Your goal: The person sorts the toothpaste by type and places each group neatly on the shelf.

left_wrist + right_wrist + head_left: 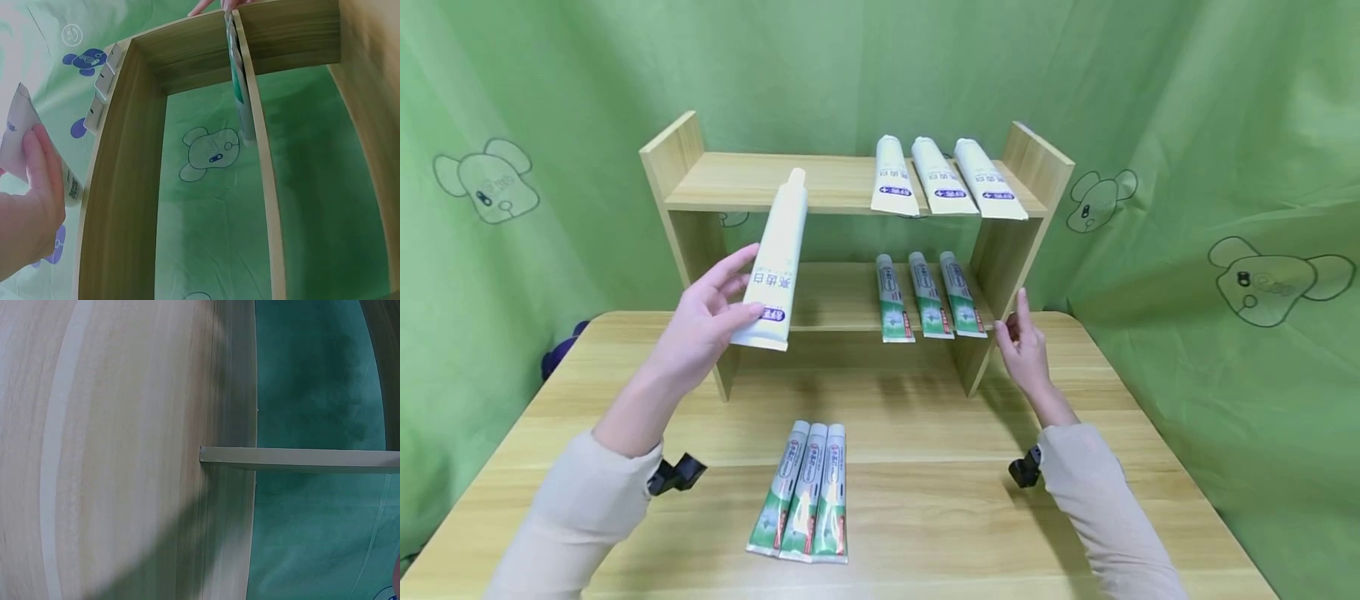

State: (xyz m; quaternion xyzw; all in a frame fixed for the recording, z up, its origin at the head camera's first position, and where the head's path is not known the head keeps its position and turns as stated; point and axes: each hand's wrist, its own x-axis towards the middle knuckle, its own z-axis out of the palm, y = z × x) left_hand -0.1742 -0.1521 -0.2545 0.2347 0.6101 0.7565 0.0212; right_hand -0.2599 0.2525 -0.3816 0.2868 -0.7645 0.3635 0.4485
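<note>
My left hand [711,304] pinches a white toothpaste tube [777,250] near its flat crimped end, thumb on the front, cap pointing up. In the head view the tube overlaps the left part of the top shelf [737,179]. The left wrist view shows the same white tube [19,134] held beside the shelf's edge. My right hand [1026,350] is at the right side panel of the wooden rack [1011,267], its fingertips right at the panel's front edge. Only a sliver of that hand shows in the right wrist view.
Three white tubes [934,177] lie on the top shelf's right part. Three green-and-silver tubes [927,293] lie on the middle shelf's right side. Three more green-and-silver tubes [808,492] lie side by side on the wooden table [940,500]. Green curtains [1225,192] hang behind.
</note>
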